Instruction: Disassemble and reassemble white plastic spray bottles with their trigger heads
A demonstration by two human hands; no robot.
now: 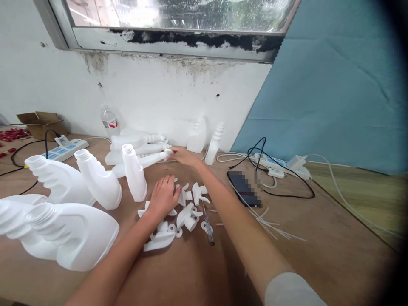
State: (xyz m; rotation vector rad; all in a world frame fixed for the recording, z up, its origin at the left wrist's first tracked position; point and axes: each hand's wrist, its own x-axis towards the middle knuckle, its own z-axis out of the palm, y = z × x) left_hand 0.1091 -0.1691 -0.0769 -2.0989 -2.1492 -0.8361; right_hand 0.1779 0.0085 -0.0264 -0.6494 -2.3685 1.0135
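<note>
My right hand (pixel 184 156) reaches to the back of the table, its fingers closed at the neck of a white plastic bottle (pixel 145 161) that lies on its side. More white bottles (pixel 123 141) lie stacked just behind it. My left hand (pixel 165 195) rests low over a loose pile of white trigger spray heads (pixel 188 216), fingers stretched out, with a ring on one. Whatever is under its palm is hidden. Small white washers (pixel 178 232) and a screwdriver (pixel 208 227) with a clear handle lie beside the pile. Left of my hands, an upright open-necked bottle (pixel 134 174) stands.
Several white bottles (pixel 86 236) crowd the left side. Two bottles (pixel 196 135) stand by the wall. A water bottle (pixel 109 122), cardboard box (pixel 43 123) and power strip (pixel 68 149) are back left. Thin white tubes (pixel 274 225), a dark phone-like object (pixel 240 187) and cables (pixel 287 195) lie right.
</note>
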